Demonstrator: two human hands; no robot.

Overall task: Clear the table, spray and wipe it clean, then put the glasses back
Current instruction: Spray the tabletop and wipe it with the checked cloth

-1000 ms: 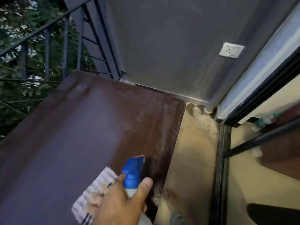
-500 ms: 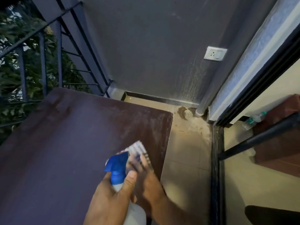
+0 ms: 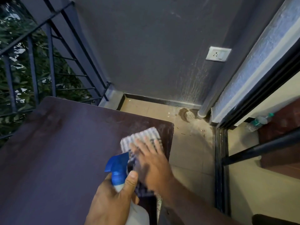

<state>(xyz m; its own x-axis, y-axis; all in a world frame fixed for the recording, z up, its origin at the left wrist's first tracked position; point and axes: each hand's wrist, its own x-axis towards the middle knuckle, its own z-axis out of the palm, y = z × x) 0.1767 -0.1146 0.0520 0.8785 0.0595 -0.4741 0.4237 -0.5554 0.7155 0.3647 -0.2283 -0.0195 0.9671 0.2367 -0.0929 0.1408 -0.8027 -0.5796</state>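
striped cloth lies flat on the dark brown worktop near its far right corner. right hand presses on it, fingers spread flat, not gripping. left hand is wrapped around a spray bottle with a blue nozzle, held just left of the cloth. railing behind the worktop, wall socket and floor drain to the right.
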